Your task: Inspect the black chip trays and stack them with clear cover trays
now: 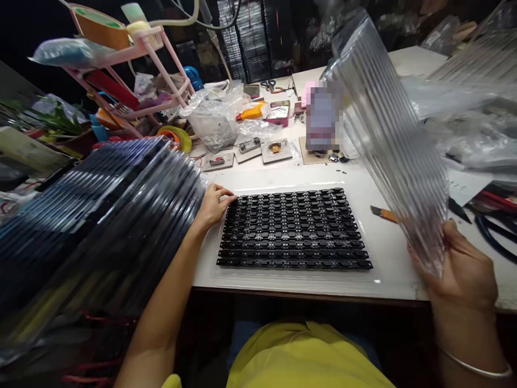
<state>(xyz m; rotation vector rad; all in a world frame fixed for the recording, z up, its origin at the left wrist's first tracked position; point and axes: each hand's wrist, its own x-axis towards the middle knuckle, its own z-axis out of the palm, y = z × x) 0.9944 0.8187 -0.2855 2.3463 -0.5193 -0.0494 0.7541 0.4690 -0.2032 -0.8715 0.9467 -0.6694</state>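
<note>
Clamping ribbed plastic (396, 124): right hand (464, 264) | left hand (216, 205): can't tell grip | cluttered white table (357, 183) | dim room (288, 37)

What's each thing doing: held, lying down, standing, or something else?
Black strips, lying in rows
Clear tray, raised, tilted
Right hand, shut on clear tray
Left hand, by the strips' corner, grip unclear
Knife, lying down
Plastic trays, piled up
Pink rack, standing, loaded

The held tray (398, 129) is glossy ribbed plastic, the tabletop (393, 250) smooth.
</note>
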